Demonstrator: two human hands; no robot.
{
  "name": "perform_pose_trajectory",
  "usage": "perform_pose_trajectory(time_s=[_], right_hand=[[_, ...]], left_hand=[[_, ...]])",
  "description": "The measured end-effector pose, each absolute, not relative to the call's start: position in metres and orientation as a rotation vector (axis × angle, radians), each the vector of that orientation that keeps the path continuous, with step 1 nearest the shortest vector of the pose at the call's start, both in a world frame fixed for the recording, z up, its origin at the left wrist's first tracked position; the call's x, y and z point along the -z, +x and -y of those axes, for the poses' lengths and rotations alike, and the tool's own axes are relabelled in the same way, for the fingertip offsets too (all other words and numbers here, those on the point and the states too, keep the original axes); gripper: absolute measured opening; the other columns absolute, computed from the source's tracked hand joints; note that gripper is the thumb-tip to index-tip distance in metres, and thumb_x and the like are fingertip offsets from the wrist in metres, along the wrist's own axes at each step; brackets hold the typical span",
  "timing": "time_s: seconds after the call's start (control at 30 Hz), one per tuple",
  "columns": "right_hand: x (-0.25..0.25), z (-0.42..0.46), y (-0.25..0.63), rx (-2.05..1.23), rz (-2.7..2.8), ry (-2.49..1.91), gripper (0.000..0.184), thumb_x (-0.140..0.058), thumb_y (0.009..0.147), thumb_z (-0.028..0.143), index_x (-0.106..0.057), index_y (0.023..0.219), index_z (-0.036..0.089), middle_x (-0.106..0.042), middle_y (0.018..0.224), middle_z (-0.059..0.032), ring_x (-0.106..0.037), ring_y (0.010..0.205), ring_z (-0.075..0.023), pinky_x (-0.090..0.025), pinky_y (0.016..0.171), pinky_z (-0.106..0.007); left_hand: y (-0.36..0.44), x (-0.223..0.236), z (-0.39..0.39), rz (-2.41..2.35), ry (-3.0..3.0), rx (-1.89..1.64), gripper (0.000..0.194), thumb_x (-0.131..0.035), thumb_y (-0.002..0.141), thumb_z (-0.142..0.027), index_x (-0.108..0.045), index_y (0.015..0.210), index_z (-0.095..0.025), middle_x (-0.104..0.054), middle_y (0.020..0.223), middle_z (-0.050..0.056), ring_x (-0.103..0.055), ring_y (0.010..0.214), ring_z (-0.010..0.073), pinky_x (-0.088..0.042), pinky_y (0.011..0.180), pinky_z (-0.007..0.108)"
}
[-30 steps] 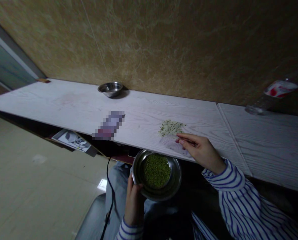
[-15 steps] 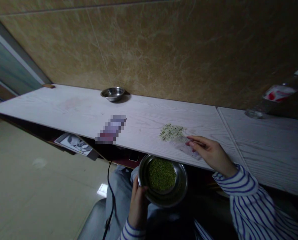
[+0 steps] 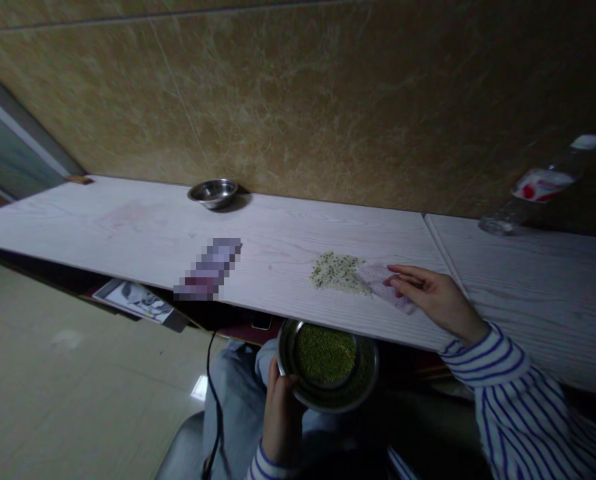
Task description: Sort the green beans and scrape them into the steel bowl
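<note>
My left hand (image 3: 281,407) is closed on the rim of a steel bowl (image 3: 369,383), thumb over the edge. Small green beans (image 3: 325,353) cover the bowl's bottom; it sits over my lap, just below the table's front edge. On the tabletop lies a flat heap of white grains mixed with green beans (image 3: 337,272). To its right, my right hand (image 3: 431,297) pinches a thin, see-through plastic sheet (image 3: 385,283), whose left end reaches the heap's edge. The sheet's exact shape is hard to make out.
A second steel bowl (image 3: 213,195) stands near the wall. A blurred-out flat object (image 3: 211,267) lies by the table's front edge. A clear plastic bottle (image 3: 543,187) stands at the right. Below the table are an open drawer (image 3: 138,300) and a black cable (image 3: 218,400).
My right hand has shifted right with the plastic sheet, away from the heap, so more of the grains show. My left hand still holds the bowl. The view has shifted slightly.
</note>
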State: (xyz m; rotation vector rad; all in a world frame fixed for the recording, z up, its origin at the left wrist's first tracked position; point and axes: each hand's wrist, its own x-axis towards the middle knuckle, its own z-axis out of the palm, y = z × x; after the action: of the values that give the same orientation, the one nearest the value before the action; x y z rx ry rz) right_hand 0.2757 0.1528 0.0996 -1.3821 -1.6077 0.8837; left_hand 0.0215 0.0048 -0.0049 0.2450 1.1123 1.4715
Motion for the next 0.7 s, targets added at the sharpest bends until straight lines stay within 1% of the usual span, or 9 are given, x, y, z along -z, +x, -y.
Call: perform_pose_trajectory(time_s=[0.1,0.23,0.3,0.37,0.43,0.6,0.7], right_hand=[[-0.104,-0.166,0.285,-0.858,1.629,-1.374,0.047,-0.076,0.074,0.049,-0.075,0.109,0.017,-0.079,0.089,-0.0106,-0.075,0.082,-0.0232,-0.062,0.073,-0.035],[-0.112,-0.189,0.288,-0.831,1.695,-1.353,0.039,-0.074,0.077,0.042,-0.075,0.108,0.018,-0.079,0.09,-0.0092,-0.074,0.074,-0.02,-0.061,0.071,-0.034],[-0.114,-0.201,0.284,-0.82,1.716,-1.331,0.039,-0.073,0.077,0.04,-0.075,0.108,0.018,-0.079,0.09,-0.0095,-0.073,0.073,-0.0197,-0.061,0.071,-0.034],[-0.111,-0.212,0.279,-0.8,1.689,-1.316,0.041,-0.073,0.077,0.041,-0.074,0.109,0.015,-0.079,0.089,-0.0104,-0.073,0.073,-0.0199,-0.061,0.071,-0.035],[-0.106,-0.22,0.275,-0.797,1.637,-1.305,0.041,-0.073,0.077,0.041,-0.074,0.108,0.014,-0.079,0.088,-0.0113,-0.073,0.076,-0.021,-0.061,0.072,-0.035],[-0.09,-0.228,0.279,-0.798,1.583,-1.288,0.04,-0.073,0.078,0.038,-0.074,0.11,0.014,-0.079,0.089,-0.0117,-0.074,0.085,-0.0231,-0.061,0.075,-0.036],[-0.086,-0.231,0.283,-0.769,1.555,-1.333,0.038,-0.07,0.078,0.033,-0.074,0.11,0.013,-0.079,0.088,-0.0118,-0.074,0.083,-0.0224,-0.06,0.072,-0.034]], left_hand=[[0.027,0.005,-0.008,-1.034,0.186,-1.448,0.052,-0.062,0.078,-0.027,-0.059,0.131,-0.028,-0.067,0.118,0.008,-0.064,0.1,0.027,-0.051,0.088,0.04],[0.028,0.006,-0.014,-1.04,0.224,-1.447,0.055,-0.063,0.077,-0.027,-0.059,0.132,-0.027,-0.065,0.123,0.008,-0.062,0.104,0.0278,-0.052,0.08,0.036],[0.028,0.005,-0.017,-1.053,0.254,-1.463,0.056,-0.063,0.078,-0.028,-0.06,0.133,-0.027,-0.064,0.129,0.009,-0.06,0.111,0.0293,-0.052,0.082,0.036],[0.029,0.005,-0.019,-1.074,0.269,-1.474,0.055,-0.064,0.077,-0.029,-0.062,0.132,-0.027,-0.063,0.132,0.009,-0.058,0.117,0.031,-0.051,0.087,0.037],[0.031,0.006,-0.02,-1.095,0.258,-1.483,0.057,-0.067,0.074,-0.03,-0.064,0.13,-0.028,-0.064,0.13,0.008,-0.057,0.12,0.0325,-0.051,0.091,0.039],[0.04,0.012,-0.022,-1.034,0.153,-1.524,0.063,-0.069,0.067,-0.032,-0.065,0.129,-0.028,-0.072,0.116,0.008,-0.059,0.121,0.0362,-0.051,0.094,0.045],[0.042,0.018,-0.025,-1.043,0.122,-1.528,0.065,-0.069,0.065,-0.031,-0.066,0.129,-0.028,-0.073,0.113,0.009,-0.061,0.119,0.0379,-0.051,0.095,0.048]])
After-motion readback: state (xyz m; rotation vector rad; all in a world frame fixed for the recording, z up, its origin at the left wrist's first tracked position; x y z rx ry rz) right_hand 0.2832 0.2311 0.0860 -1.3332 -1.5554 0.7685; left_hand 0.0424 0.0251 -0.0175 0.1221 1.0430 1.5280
